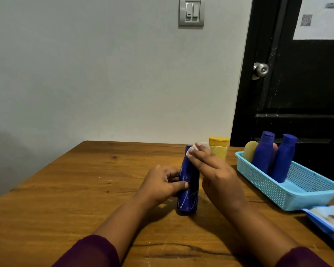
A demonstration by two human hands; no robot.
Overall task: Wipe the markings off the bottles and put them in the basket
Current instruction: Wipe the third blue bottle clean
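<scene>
The wooden worktop (69,189) runs out from a pale wall that carries a grey double light switch (191,11). Two forearms in maroon sleeves (89,253) reach in from the near edge.

The left hand (162,184) grips the marked blue bottle (188,195) at mid-height. Its fingers are curled round the far side and its thumb lies across the front. The bottle stands on the worktop near the middle, tilted a little away from me, with white scribbles down its lower half.

The right hand (214,170) comes over the bottle's top. Its fingers are stretched nearly straight and press a white wipe (191,152) against the bottle's shoulder. The thumb is hidden, so I cannot tell whether it also pinches the wipe.

Just behind that hand stands a yellow bottle (219,149) with a flip cap, close to the wall.

Further right, a light-blue mesh basket (289,197) sits on the worktop, well apart from the marked bottle. Inside it, a pale yellow bottle (250,151) and two blue bottles (263,153) (284,160) lean against its far end, and something pinkish peeks out between the blue pair.

A blue wipes packet (330,220) lies just beside the basket's near corner, cut off by the edge. Behind it all is a black door (297,93) with a metal knob (261,70) and a sheet of paper (320,22) showing a QR code.
</scene>
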